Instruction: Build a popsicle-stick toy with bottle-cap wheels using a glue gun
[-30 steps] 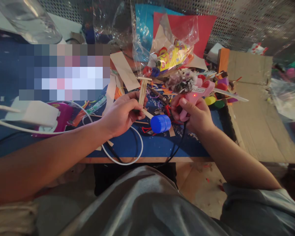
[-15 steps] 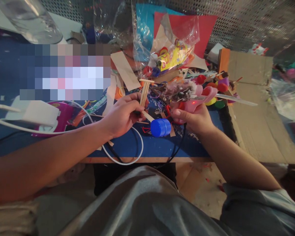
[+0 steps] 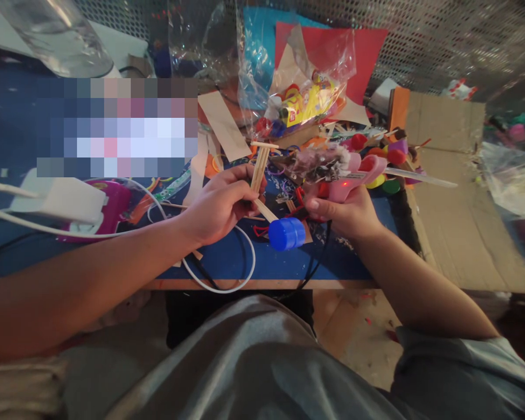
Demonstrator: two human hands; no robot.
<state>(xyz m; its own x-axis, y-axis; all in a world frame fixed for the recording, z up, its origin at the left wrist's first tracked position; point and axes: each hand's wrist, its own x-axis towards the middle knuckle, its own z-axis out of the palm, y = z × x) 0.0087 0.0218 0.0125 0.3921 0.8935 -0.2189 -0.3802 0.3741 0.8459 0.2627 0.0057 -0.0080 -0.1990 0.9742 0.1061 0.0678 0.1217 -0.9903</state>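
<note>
My left hand is closed around a small frame of wooden sticks that stands up from my fingers. One stick slants down to a blue bottle cap fixed at its end. My right hand grips a pink glue gun with a red light lit on its side. Its nozzle end sits close to the blue cap, but the tip is hard to make out. A black cord hangs from the gun over the table edge.
The blue table is strewn with coloured caps, paper strips and scraps. Clear bags of craft parts stand behind. A white adapter with white cable lies left. Cardboard lies right.
My right hand has turned the glue gun flatter and brought it down nearer the blue cap. My left hand has tilted the stick frame slightly to the right.
</note>
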